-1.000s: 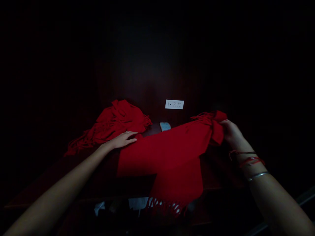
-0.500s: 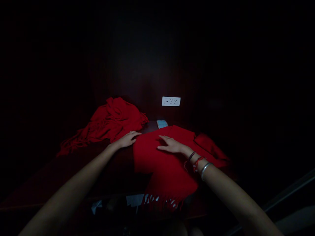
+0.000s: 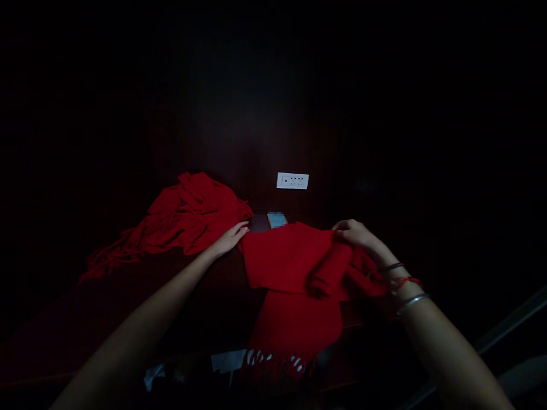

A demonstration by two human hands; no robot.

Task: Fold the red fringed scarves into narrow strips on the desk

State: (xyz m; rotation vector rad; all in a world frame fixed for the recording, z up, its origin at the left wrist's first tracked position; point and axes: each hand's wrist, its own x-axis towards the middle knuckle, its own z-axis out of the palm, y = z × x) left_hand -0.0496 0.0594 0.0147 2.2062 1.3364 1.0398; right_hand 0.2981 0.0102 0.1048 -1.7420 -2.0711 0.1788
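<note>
"Hands first: how do they stand?"

"Left hand [image 3: 231,239] has its fingers loosely stretched, at the back left corner of the red scarf [image 3: 282,250]; I can't tell whether it presses on the cloth. Right hand [image 3: 354,232] has its fingers bent down at the back right edge, but it's too dark to say whether they pinch it."

"And where's the scarf itself?"

"On the dark counter [image 3: 209,285], between the two hands. It's folded over itself, with a thick, shadowed fold toward the right, and one end hangs over the front, fringe [image 3: 277,359] lowest."

"Anything around it?"

"A crumpled heap of fringed red cloth [image 3: 194,210] just beyond the left hand, a small blue item [image 3: 277,220], blurred, behind the scarf, and a white socket plate [image 3: 293,181] on the back wall [image 3: 252,131]. Something pale [image 3: 228,361] shows below the counter. The right wrist wears a silver bangle [image 3: 412,304] and two thin bands."
</note>
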